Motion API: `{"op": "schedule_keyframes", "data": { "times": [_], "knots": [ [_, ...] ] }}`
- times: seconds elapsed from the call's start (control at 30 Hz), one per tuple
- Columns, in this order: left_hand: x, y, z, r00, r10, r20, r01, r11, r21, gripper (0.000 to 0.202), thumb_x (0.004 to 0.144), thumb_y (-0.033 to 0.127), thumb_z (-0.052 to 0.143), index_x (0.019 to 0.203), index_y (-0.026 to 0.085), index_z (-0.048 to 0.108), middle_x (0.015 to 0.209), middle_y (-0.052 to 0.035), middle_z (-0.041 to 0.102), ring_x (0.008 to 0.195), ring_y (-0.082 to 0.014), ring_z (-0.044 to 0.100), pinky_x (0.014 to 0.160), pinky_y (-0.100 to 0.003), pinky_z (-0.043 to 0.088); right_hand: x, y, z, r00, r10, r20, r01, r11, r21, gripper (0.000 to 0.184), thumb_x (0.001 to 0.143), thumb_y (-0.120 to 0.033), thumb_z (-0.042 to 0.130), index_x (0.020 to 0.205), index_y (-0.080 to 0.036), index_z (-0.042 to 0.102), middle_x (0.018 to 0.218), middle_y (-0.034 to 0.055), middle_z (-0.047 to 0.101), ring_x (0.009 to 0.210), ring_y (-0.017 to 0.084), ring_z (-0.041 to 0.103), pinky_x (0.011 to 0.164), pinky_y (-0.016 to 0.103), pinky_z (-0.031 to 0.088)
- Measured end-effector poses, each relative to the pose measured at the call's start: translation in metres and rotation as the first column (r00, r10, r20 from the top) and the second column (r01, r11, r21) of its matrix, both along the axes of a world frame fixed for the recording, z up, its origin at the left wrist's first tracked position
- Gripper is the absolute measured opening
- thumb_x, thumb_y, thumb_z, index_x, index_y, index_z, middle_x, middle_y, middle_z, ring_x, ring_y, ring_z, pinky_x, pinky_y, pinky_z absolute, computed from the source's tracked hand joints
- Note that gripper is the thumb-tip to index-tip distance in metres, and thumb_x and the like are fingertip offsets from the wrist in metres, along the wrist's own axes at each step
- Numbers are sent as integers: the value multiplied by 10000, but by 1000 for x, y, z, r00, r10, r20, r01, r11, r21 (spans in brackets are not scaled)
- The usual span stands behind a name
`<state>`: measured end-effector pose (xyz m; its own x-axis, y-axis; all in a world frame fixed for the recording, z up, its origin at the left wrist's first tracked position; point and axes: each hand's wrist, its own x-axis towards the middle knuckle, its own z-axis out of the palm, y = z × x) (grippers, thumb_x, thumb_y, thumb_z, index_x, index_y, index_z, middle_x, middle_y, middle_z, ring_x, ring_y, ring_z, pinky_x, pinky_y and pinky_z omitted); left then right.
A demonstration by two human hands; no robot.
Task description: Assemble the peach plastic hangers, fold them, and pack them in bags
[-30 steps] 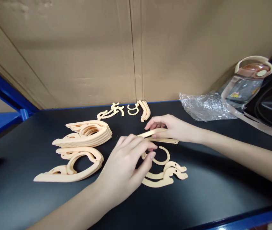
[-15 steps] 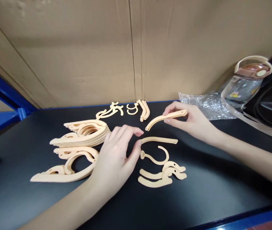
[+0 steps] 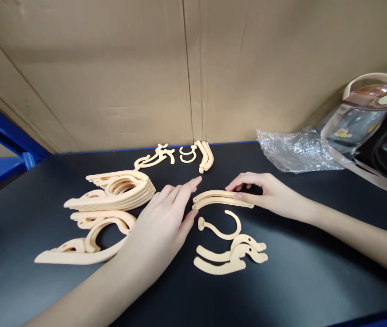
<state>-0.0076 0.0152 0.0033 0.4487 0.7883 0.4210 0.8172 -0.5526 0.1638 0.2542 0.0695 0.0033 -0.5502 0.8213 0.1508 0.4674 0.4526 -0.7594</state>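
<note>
– Peach plastic under the right hand (image 3: 271, 197): thumb and fingertips pinch the right end of two curved strips (image 3: 213, 199), lying one against the other on the table (image 3: 298, 272), mid-scene.

– And the left hand (image 3: 161, 227)?

– Released, fingers straight, palm down. Its fingertips sit just beside the strips' left end; I can't tell if they touch.

– So what's the step?

– My read: squaring the two strips up as a pair, right hand steadying one end, left hand ready at the other. A lift from here would call for a pinch across both strips at once, or they'd slide apart.

– What's around them?

– Just near of the strips, a hook (image 3: 225, 229) with a round knob; nearer again, two short arms (image 3: 229, 259) overlapping. Left of the left hand, a stack (image 3: 121, 193) of hangers, with loose hangers (image 3: 91, 240) near of it, partly under the wrist. Far side, small parts (image 3: 183, 156) against the cardboard (image 3: 145, 68). Far right, a crumpled bag (image 3: 298, 152) and a bottle (image 3: 363, 118).

– Anything unclear?

– Whether the strips are clipped together or only stacked; the right fingers cover that end. The left palm hides the table beneath it, and the dark thing at the right edge is cut off.
</note>
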Motion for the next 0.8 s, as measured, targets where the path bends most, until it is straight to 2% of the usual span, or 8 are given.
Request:
{"op": "schedule_keyframes", "data": {
  "times": [0.17,0.27,0.37,0.57,0.8],
  "knots": [
    [-1,4,-4,1000,4,-17,-5,1000,-14,518,916,194,577,1399,225,390,1081,-26,679,910,-219,624,791,-368,519,4,-4,4,994,70,88,-81,988,131,237,925,-399,579,1089,-261,680,1121,23,637,1005,173,606,884,340,489],
    [0,4,-3,999,-22,-40,22,1000,-3,465,927,166,544,1375,209,426,1073,-21,680,908,-217,614,788,-366,514,8,-7,11,972,73,225,-109,982,153,272,909,-427,602,1134,-282,652,1112,11,624,985,173,600,833,327,496],
    [0,5,-1,996,-48,-71,48,999,1,384,932,117,504,1311,179,489,1062,-24,686,884,-214,602,770,-356,507,10,-9,15,952,62,300,-114,981,159,255,920,-388,591,1150,-289,642,1066,0,635,950,170,600,807,326,491],
    [-1,8,4,988,-70,-135,77,996,48,273,941,118,488,1199,155,570,998,-38,697,843,-230,595,720,-364,501,6,-9,9,972,54,230,-96,981,172,208,936,-355,578,1108,-270,656,1012,-3,655,903,158,606,791,310,489],
    [-3,13,7,965,-32,-262,63,992,109,245,958,121,438,1136,140,605,952,-60,686,809,-252,589,678,-391,486,-1,-9,-6,985,-5,170,-47,952,303,147,944,-270,579,1057,-206,648,1018,28,643,923,160,591,833,316,478]
  ]
}}
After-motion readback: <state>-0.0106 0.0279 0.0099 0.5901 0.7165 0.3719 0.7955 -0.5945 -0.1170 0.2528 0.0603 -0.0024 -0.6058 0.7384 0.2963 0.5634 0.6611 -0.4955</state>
